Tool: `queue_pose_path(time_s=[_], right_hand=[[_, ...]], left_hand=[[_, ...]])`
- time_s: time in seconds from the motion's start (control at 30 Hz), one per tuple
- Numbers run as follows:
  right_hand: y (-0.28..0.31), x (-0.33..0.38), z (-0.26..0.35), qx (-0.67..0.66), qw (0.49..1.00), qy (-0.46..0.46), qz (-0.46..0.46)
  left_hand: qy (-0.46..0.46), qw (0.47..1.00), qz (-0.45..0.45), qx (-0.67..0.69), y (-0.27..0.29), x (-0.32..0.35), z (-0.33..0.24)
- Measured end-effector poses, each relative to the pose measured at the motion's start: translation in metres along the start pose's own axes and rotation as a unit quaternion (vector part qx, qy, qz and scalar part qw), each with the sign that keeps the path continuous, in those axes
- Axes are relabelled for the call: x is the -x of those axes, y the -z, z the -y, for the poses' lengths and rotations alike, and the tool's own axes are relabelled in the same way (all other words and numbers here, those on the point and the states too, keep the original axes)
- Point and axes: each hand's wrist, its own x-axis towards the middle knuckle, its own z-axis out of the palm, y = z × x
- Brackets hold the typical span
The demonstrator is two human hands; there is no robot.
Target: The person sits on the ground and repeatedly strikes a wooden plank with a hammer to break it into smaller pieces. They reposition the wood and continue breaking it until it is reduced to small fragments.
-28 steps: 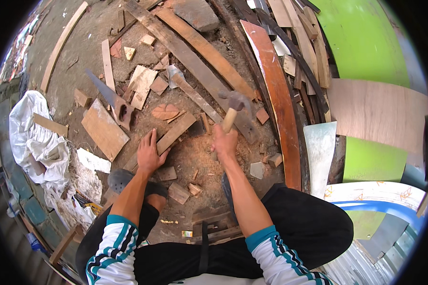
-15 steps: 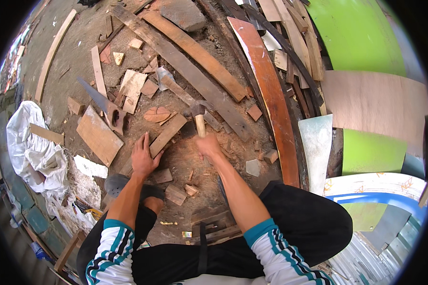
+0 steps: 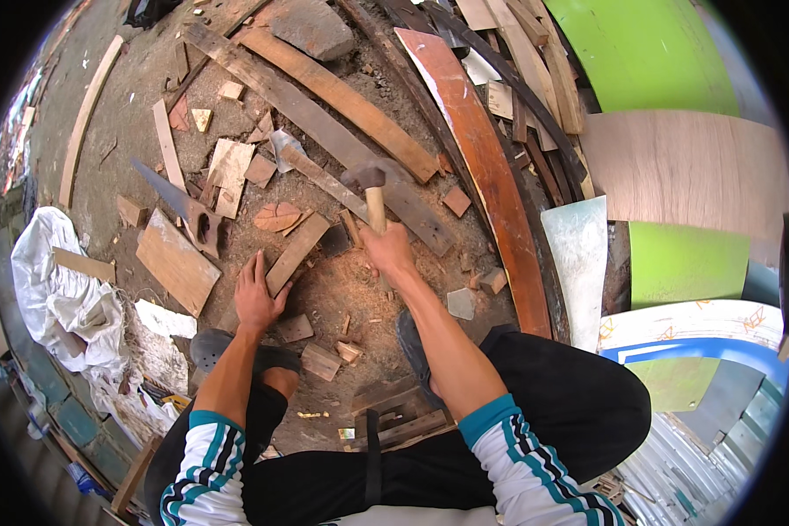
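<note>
My right hand [image 3: 389, 252] is wrapped round the light wooden handle of a hammer [image 3: 375, 209]. Its rusty dark head is raised, above the ground and a little beyond the hand. My left hand [image 3: 258, 294] steadies the near end of a short wooden strip [image 3: 296, 252], which passes between thumb and fingers. A dark block [image 3: 334, 240] lies against the strip's right side. Past its far end there is a flat reddish-brown piece [image 3: 276, 216]. A handsaw [image 3: 184, 208] with a wooden grip rests to the left, beside a wide board piece [image 3: 178, 263].
Long planks [image 3: 324, 118] stretch across the ground ahead, and a reddish-brown board [image 3: 478, 167] lies on the right. Green sheets [image 3: 688, 272] and plywood [image 3: 684, 167] cover the far right. A white sack [image 3: 61, 280] lies at left. Offcuts [image 3: 322, 361] are scattered near my feet.
The hammer is higher and tilted, its head farther from the strip's end. My left hand still holds the strip. The whole view has shifted slightly.
</note>
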Motion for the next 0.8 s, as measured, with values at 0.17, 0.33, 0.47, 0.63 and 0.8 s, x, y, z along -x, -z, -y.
queue_pose_path(time_s=[0.17,0.33,0.47,0.63,0.8], right_hand=[[-0.017,-0.007,-0.021,-0.026,0.998,-0.05,-0.013],[0.005,-0.009,-0.015,-0.004,0.999,-0.039,0.009],[-0.01,-0.015,-0.027,-0.005,0.998,-0.057,0.006],[0.002,-0.017,-0.012,0.117,0.988,-0.07,0.071],[-0.019,-0.011,-0.026,-0.019,0.998,-0.066,0.012]], left_hand=[[-0.005,1.0,-0.002,0.01,0.0,-0.002,-0.002],[0.003,1.0,0.001,0.011,-0.001,0.001,-0.002],[-0.003,1.0,0.0,0.008,0.0,-0.002,-0.002],[0.006,1.0,0.009,0.007,0.0,-0.001,-0.003],[-0.004,1.0,0.002,0.007,0.005,-0.001,-0.004]])
